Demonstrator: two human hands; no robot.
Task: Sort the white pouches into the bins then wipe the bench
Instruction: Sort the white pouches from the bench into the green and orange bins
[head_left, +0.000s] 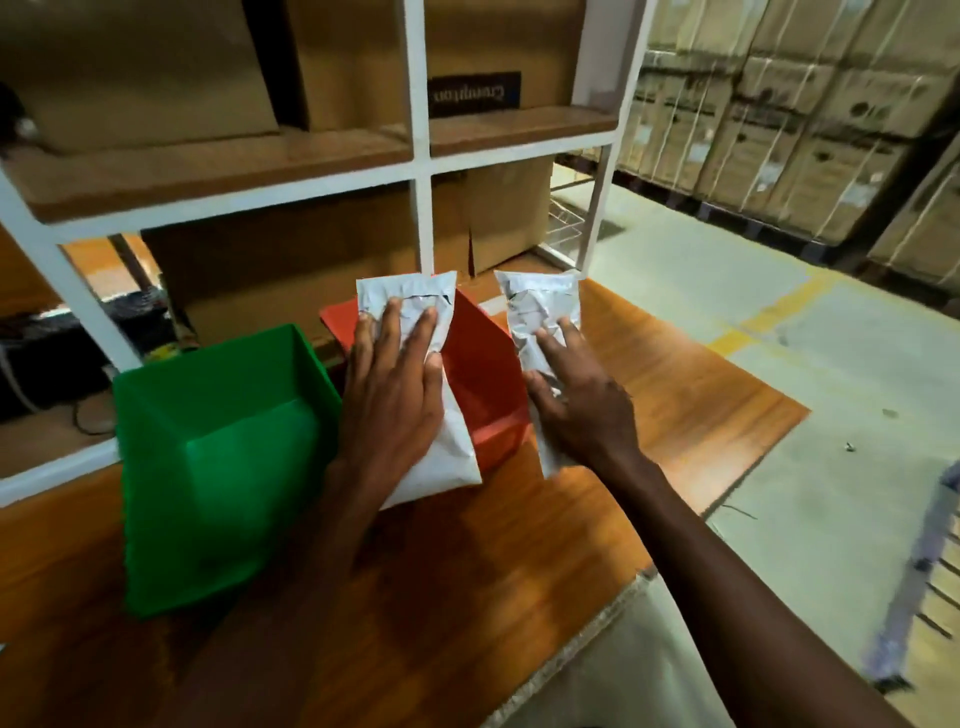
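Observation:
My left hand (392, 395) grips a large white pouch (415, 299), held upright in front of the red bin (483, 364). My right hand (582, 400) grips a smaller white pouch (540, 306), held up just right of the red bin. An empty green bin (218, 452) stands on the wooden bench (675, 374) to the left of my left hand. The inside of the red bin is partly hidden by the large pouch.
A white shelf frame (421, 166) with cardboard boxes (291, 270) rises right behind the bins. The bench's right edge drops to a concrete floor (727, 280) with a yellow line. Stacked strapped cartons (779, 119) stand far right.

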